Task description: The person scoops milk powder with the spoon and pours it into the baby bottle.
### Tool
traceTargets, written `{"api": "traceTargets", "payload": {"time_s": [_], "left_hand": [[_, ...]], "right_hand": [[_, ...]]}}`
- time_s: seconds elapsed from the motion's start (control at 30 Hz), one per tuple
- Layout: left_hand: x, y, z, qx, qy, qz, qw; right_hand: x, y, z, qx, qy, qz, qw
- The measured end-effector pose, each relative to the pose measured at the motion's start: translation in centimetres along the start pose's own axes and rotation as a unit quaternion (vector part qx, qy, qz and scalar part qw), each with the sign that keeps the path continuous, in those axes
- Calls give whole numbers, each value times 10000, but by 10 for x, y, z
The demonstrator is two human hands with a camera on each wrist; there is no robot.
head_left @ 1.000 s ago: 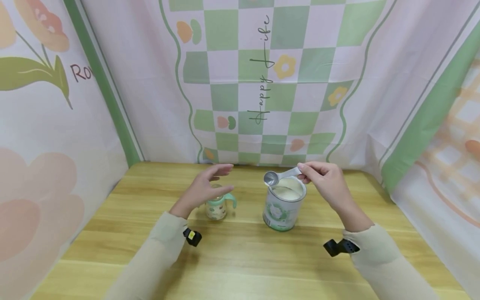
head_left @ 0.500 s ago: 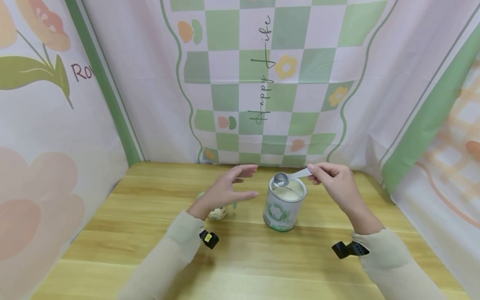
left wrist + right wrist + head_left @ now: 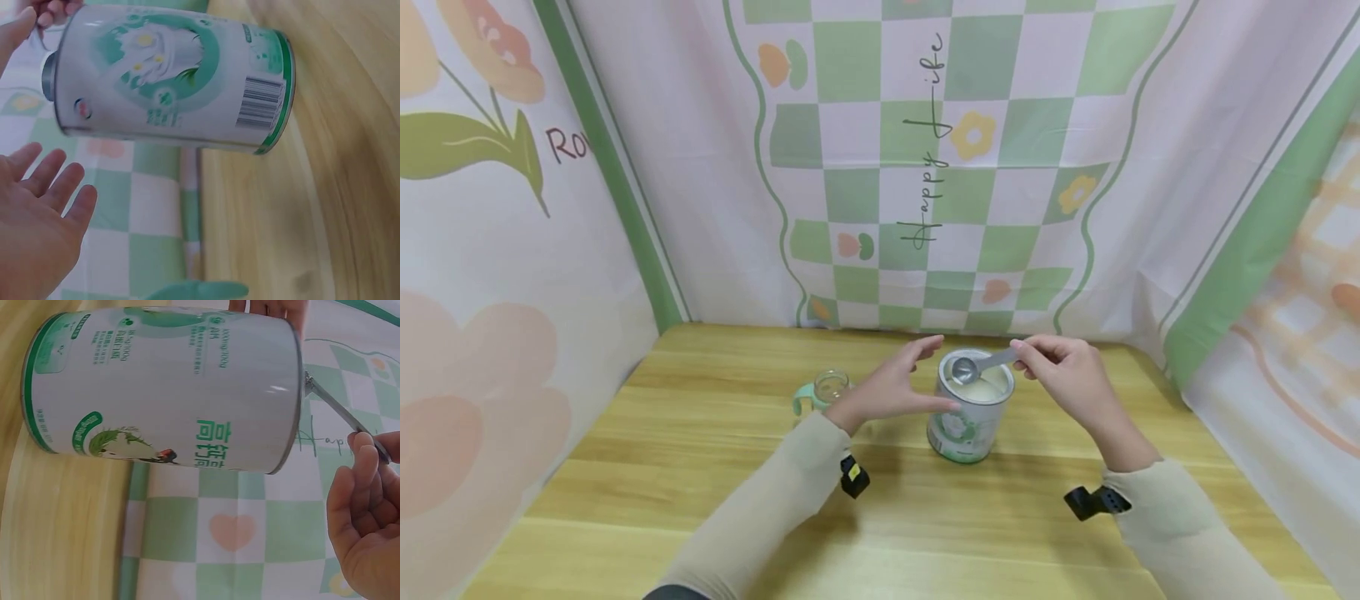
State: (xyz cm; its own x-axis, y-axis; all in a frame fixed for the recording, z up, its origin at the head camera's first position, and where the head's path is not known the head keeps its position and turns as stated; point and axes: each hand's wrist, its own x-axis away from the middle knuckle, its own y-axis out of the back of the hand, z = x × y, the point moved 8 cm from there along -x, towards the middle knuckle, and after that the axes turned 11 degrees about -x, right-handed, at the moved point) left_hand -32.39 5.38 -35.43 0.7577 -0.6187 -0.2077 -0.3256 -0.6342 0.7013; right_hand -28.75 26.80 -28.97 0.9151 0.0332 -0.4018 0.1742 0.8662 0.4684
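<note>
A white and green milk powder can (image 3: 972,435) stands upright on the wooden table, its top uncovered and pale powder (image 3: 983,391) showing inside. My right hand (image 3: 1070,379) pinches the end of a metal measuring spoon's handle, and the bowl of the spoon (image 3: 966,370) is over the can's mouth. In the right wrist view the handle (image 3: 342,407) slants from the fingers to the can's rim. My left hand (image 3: 891,392) is at the can's left side, fingers spread and thumb apart. The left wrist view shows a gap between those fingers (image 3: 80,206) and the can.
Left of the can, partly behind my left wrist, stands a small clear baby bottle (image 3: 831,385) with a mint green handle (image 3: 802,398) and no top on it. A checked green and white curtain (image 3: 917,208) hangs behind the table's back edge.
My left hand has moved right, from over the bottle to beside the can. The spoon has shifted slightly right and lower, from the can's left rim to over its mouth.
</note>
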Motion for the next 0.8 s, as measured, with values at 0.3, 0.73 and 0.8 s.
{"api": "traceTargets", "payload": {"time_s": [0.3, 0.73, 0.8], "left_hand": [[-14, -22, 3, 558, 227, -6, 9982], [-22, -42, 12, 1228, 511, -26, 9911], [-24, -44, 9, 1407, 337, -2, 9895]], "right_hand": [[-1, -8, 4, 554, 595, 60, 9967], [-4, -31, 12, 1603, 1690, 280, 9721], [-3, -35, 14, 1784, 1817, 280, 9666]]}}
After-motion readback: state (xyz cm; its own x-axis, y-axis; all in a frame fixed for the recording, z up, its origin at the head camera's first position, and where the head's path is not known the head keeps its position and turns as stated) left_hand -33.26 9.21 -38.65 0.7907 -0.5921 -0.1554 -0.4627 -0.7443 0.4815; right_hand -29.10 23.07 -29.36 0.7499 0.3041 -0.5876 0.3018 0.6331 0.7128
